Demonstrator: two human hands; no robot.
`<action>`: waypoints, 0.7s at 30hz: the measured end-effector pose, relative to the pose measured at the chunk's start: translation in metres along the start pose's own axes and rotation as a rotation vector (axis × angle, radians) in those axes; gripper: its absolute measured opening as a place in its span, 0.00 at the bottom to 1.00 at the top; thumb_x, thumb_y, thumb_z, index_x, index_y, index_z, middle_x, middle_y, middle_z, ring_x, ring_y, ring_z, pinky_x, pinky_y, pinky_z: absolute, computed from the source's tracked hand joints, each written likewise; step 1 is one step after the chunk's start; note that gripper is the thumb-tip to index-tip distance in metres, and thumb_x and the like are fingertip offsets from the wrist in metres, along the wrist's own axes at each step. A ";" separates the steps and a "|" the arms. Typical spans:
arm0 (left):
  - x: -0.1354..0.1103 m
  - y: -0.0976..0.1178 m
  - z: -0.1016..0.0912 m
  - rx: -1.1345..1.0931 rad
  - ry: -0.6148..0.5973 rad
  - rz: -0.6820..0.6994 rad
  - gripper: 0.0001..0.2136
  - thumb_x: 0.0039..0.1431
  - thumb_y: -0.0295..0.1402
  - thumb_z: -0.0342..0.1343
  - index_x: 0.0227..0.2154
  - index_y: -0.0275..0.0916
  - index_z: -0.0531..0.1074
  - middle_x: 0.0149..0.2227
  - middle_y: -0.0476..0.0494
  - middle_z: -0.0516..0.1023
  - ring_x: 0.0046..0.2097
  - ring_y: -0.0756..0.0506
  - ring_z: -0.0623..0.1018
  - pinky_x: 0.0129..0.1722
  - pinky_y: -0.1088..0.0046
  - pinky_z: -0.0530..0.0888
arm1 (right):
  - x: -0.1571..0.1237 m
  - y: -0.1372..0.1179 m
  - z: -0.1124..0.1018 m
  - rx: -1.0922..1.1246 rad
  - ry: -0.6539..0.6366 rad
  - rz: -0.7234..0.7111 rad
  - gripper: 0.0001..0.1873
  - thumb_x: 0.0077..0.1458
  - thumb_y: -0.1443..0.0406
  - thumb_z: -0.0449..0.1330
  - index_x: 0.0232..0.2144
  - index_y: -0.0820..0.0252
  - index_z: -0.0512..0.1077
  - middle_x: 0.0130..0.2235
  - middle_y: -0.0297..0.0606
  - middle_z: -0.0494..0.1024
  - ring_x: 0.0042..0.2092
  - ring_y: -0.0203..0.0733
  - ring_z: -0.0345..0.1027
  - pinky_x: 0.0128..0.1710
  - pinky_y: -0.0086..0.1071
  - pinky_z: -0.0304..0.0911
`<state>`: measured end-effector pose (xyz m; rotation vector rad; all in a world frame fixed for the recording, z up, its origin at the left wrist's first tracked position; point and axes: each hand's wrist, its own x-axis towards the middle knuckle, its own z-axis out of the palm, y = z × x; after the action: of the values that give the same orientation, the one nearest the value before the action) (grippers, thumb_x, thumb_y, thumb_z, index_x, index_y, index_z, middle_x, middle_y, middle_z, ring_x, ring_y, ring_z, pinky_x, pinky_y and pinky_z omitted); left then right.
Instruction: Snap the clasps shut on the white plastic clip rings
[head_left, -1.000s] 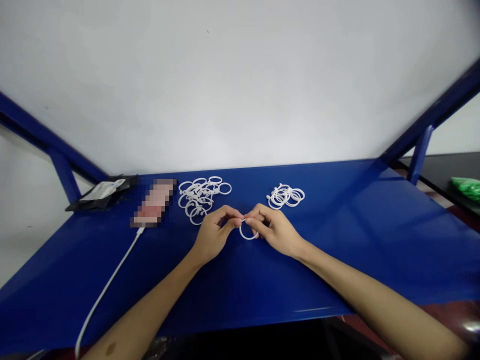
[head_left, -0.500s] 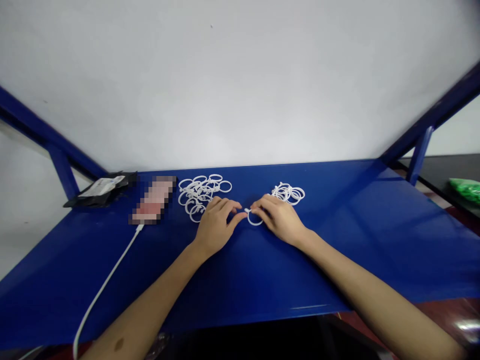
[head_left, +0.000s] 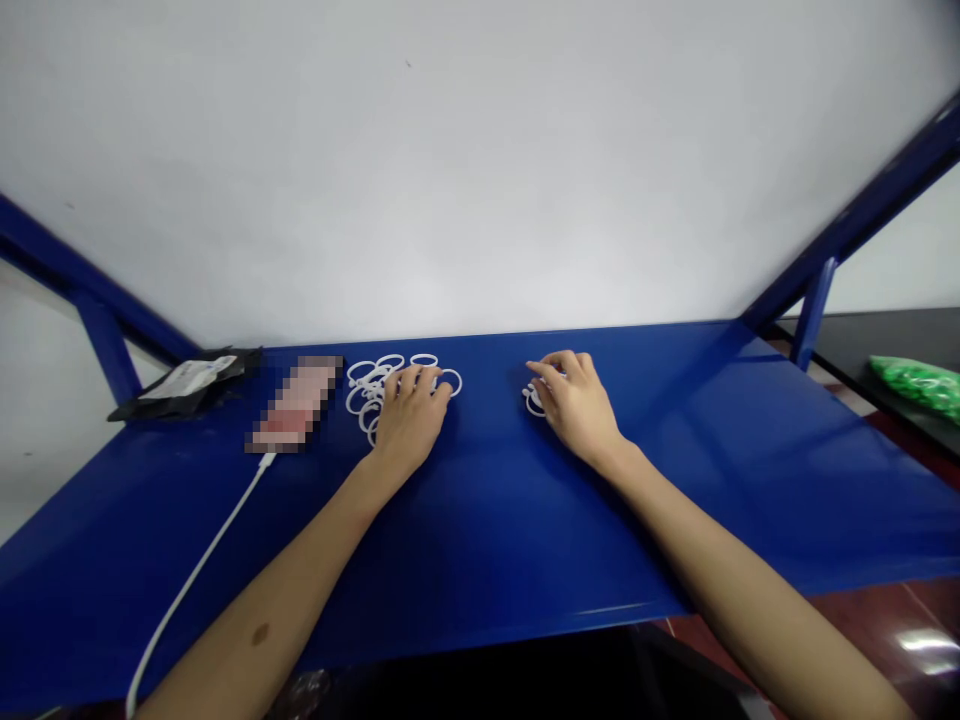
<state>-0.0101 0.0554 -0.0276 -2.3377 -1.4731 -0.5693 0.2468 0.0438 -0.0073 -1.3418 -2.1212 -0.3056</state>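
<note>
Hands parted, left hand [head_left: 409, 422] on rings [head_left: 361, 372], right hand [head_left: 576, 400] on ring pile [head_left: 534, 405], open blue table [head_left: 487, 530] between

Left hand [head_left: 409, 422] palm down, fingers curved forward and downward. Right hand [head_left: 574, 400] same pose, well apart. Left forearm [head_left: 277, 570] and right forearm [head_left: 720, 545] extended forward, angled inward, wrists low.

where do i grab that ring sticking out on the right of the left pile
Best pinch the ring on its outer right rim, coming from the right: that arc seems to stand clear of the other rings, while its left side runs under the left hand.
</note>
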 end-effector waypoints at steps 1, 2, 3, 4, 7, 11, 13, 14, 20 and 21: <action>-0.001 0.002 -0.001 -0.041 0.019 0.039 0.09 0.67 0.28 0.51 0.39 0.40 0.78 0.53 0.37 0.76 0.57 0.32 0.68 0.56 0.49 0.63 | 0.000 -0.007 -0.001 0.049 -0.019 -0.050 0.16 0.67 0.66 0.54 0.54 0.61 0.74 0.49 0.50 0.75 0.46 0.52 0.65 0.46 0.47 0.69; -0.002 0.004 -0.002 -0.092 0.034 0.075 0.09 0.68 0.29 0.52 0.39 0.40 0.78 0.53 0.38 0.77 0.57 0.33 0.68 0.57 0.50 0.62 | 0.000 -0.014 -0.003 0.096 -0.042 -0.104 0.17 0.67 0.66 0.54 0.55 0.61 0.73 0.50 0.50 0.74 0.47 0.51 0.65 0.47 0.47 0.69; -0.003 0.007 -0.005 -0.156 0.045 0.104 0.08 0.68 0.30 0.52 0.40 0.41 0.77 0.52 0.39 0.77 0.56 0.34 0.68 0.56 0.51 0.63 | -0.001 -0.020 -0.003 0.136 -0.061 -0.158 0.17 0.68 0.66 0.54 0.56 0.61 0.71 0.52 0.51 0.73 0.47 0.50 0.66 0.48 0.47 0.69; -0.004 0.011 -0.007 -0.233 0.051 0.121 0.08 0.69 0.30 0.51 0.40 0.41 0.76 0.50 0.39 0.78 0.55 0.35 0.68 0.56 0.52 0.63 | -0.001 -0.026 -0.003 0.172 -0.082 -0.207 0.18 0.68 0.65 0.53 0.57 0.60 0.70 0.55 0.51 0.72 0.47 0.49 0.67 0.49 0.47 0.69; -0.007 0.022 -0.017 -0.532 0.035 0.085 0.08 0.70 0.31 0.49 0.38 0.40 0.73 0.42 0.43 0.79 0.48 0.40 0.70 0.52 0.58 0.67 | -0.003 -0.037 -0.001 0.281 -0.123 -0.302 0.16 0.71 0.64 0.50 0.56 0.61 0.69 0.53 0.50 0.75 0.46 0.47 0.70 0.47 0.45 0.70; -0.012 0.032 -0.030 -0.971 -0.074 -0.151 0.10 0.71 0.39 0.49 0.39 0.41 0.72 0.36 0.47 0.77 0.40 0.45 0.74 0.43 0.66 0.71 | -0.007 -0.042 0.000 0.522 -0.112 -0.192 0.12 0.71 0.62 0.50 0.50 0.60 0.70 0.41 0.43 0.79 0.41 0.42 0.73 0.41 0.36 0.71; -0.013 0.034 -0.033 -1.189 -0.122 -0.258 0.13 0.70 0.44 0.49 0.42 0.42 0.73 0.38 0.47 0.78 0.40 0.46 0.77 0.42 0.68 0.73 | -0.009 -0.044 -0.002 0.664 -0.093 -0.058 0.09 0.70 0.63 0.53 0.48 0.58 0.70 0.37 0.38 0.79 0.35 0.37 0.74 0.37 0.32 0.70; -0.013 0.035 -0.034 -1.274 -0.135 -0.288 0.14 0.69 0.46 0.50 0.43 0.42 0.74 0.40 0.46 0.79 0.41 0.46 0.78 0.42 0.68 0.74 | -0.009 -0.045 -0.003 0.722 -0.086 0.007 0.09 0.69 0.64 0.54 0.48 0.58 0.70 0.34 0.35 0.79 0.32 0.35 0.73 0.34 0.30 0.69; -0.013 0.033 -0.032 -1.351 -0.110 -0.357 0.13 0.61 0.46 0.61 0.41 0.43 0.78 0.38 0.47 0.81 0.37 0.47 0.78 0.38 0.72 0.74 | -0.010 -0.052 -0.007 0.923 -0.121 0.205 0.09 0.67 0.64 0.54 0.45 0.57 0.73 0.25 0.27 0.72 0.22 0.31 0.68 0.26 0.27 0.64; -0.013 0.033 -0.031 -1.339 -0.090 -0.363 0.13 0.61 0.47 0.61 0.38 0.43 0.78 0.36 0.47 0.81 0.37 0.47 0.78 0.37 0.72 0.73 | -0.011 -0.053 -0.007 0.940 -0.148 0.214 0.08 0.67 0.63 0.55 0.44 0.57 0.73 0.24 0.26 0.71 0.22 0.31 0.68 0.25 0.27 0.63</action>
<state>0.0094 0.0176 -0.0092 -2.9172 -1.8735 -2.0861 0.2060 0.0077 -0.0018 -0.9918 -1.8000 0.8067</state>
